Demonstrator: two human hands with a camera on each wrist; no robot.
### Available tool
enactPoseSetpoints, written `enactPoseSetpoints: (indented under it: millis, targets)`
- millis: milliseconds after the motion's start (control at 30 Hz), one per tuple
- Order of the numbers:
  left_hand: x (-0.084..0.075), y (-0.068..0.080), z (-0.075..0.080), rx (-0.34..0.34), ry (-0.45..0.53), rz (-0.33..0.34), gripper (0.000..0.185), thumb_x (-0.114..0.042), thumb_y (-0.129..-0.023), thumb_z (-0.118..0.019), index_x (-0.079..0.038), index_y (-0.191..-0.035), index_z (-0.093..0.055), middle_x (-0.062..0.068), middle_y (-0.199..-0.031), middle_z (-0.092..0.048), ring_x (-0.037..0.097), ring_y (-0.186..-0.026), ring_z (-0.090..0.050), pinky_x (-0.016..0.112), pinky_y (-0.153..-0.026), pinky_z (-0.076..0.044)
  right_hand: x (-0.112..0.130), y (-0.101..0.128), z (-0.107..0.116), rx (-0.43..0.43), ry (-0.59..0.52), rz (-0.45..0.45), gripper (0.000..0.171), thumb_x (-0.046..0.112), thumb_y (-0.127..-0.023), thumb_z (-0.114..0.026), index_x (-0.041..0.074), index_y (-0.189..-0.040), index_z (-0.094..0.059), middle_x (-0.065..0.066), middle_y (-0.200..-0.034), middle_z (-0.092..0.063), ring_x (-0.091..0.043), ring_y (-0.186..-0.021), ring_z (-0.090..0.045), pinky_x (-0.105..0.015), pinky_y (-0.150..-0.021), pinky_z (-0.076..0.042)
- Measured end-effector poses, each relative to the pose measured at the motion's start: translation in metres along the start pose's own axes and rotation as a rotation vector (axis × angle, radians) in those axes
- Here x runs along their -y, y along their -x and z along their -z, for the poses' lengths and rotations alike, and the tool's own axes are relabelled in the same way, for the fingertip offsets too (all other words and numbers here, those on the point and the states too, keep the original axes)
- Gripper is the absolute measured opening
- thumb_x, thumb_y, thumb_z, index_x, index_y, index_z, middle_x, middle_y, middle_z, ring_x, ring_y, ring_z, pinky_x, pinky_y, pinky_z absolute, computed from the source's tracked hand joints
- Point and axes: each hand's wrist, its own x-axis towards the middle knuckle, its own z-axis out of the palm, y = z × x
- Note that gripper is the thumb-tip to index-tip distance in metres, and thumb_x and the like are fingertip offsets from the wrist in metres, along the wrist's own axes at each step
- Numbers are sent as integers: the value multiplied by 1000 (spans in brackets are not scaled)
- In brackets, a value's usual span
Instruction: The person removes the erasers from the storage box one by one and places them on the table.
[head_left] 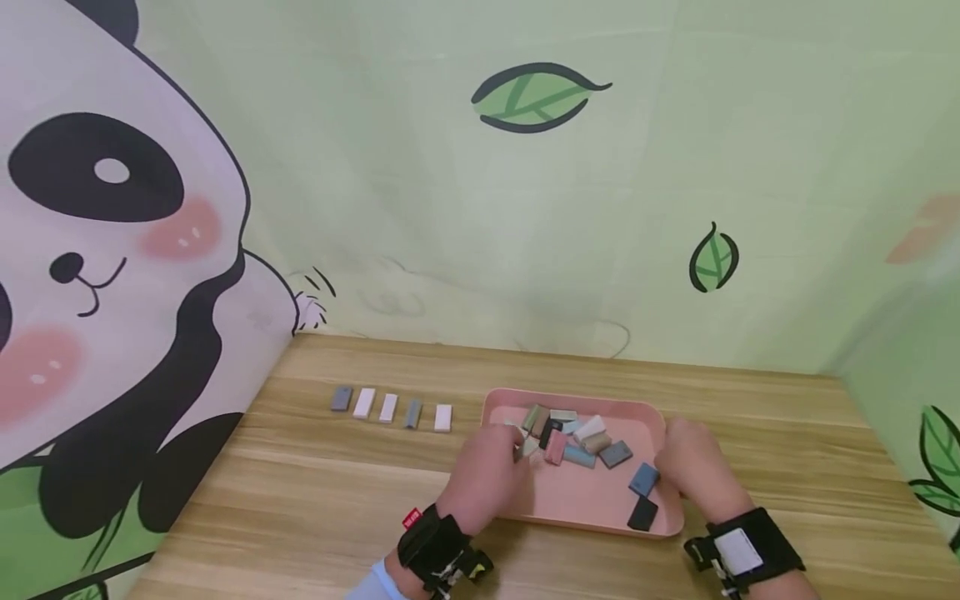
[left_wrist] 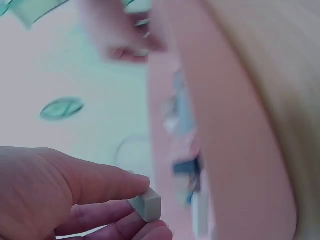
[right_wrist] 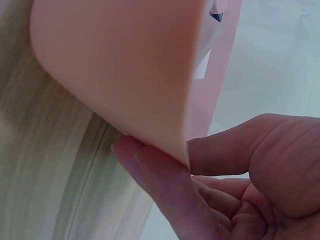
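A person's left hand (head_left: 487, 475) pinches a small pale block (left_wrist: 146, 204) between thumb and fingers, just over the pink tray's (head_left: 585, 508) near-left corner; the right hand (head_left: 693, 467) grips the tray's right rim; five blocks (head_left: 390, 408) line the tabletop left of the tray

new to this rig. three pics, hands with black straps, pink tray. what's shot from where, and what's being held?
No robot here: a person works with bare hands, with cameras strapped on the head and on each wrist. The head view looks down at a wooden table with a pink tray of small coloured blocks and a row of five blocks laid out to its left. The left wrist view shows the left hand pinching one pale block. The right wrist view shows the right hand gripping the tray's edge.
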Motion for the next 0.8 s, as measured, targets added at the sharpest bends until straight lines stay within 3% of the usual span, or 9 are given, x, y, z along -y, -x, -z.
enactPoseSetpoints:
  millis: [100, 200, 400, 567, 667, 800]
  targets:
    - [12, 5, 18, -44, 62, 70, 10, -17, -84, -66, -8, -88, -68, -1, -71, -59, 9, -55, -50, 23, -46, -39, -1, 1, -1, -5, -3, 12, 16, -5, -81, -48, -8, -93, -58, -12, -69, -54, -19, -54, -54, -25, -45, -42]
    - [29, 8, 30, -100, 97, 126, 15, -18, -82, -67, -6, -91, -69, 0, -70, -59, 10, -54, -51, 25, -45, -41, -2, 2, -1, -8, 5, 23, 16, -4, -82, -48, -9, -94, -58, -12, -68, -54, -19, -54, -54, -25, -46, -42]
    - [66, 9, 33, -155, 119, 251, 22, -21, -78, -73, -4, -93, -70, 4, -78, -63, 12, -58, -55, 25, -50, -43, 0, 5, 2, -12, 31, 18, 10, -1, -83, -50, -6, -83, -59, -11, -64, -53, -19, -53, -54, -25, -45, -41]
    - [81, 10, 28, -158, 80, 298, 15, -19, -77, -74, -7, -72, -66, 3, -68, -59, 13, -52, -51, 25, -45, -40, 2, 8, 5, -6, 32, 7, 10, 0, -83, -51, -5, -79, -59, -10, -64, -53, -18, -52, -54, -24, -44, -41]
    - [85, 11, 25, -160, 48, 319, 29, -17, -76, -73, -11, -55, -54, -2, -53, -45, 12, -44, -42, 25, -40, -33, 2, 10, 5, 3, 38, 2, 10, 1, -84, -52, -5, -79, -59, -10, -64, -53, -18, -52, -54, -24, -44, -42]
    - [87, 11, 23, -163, 23, 330, 40, -13, -74, -70, -15, -46, -41, -7, -44, -31, 10, -38, -33, 25, -36, -27, 2, 11, 4, -1, 59, 11, 11, 1, -84, -52, -5, -79, -59, -10, -64, -54, -18, -52, -55, -24, -43, -42]
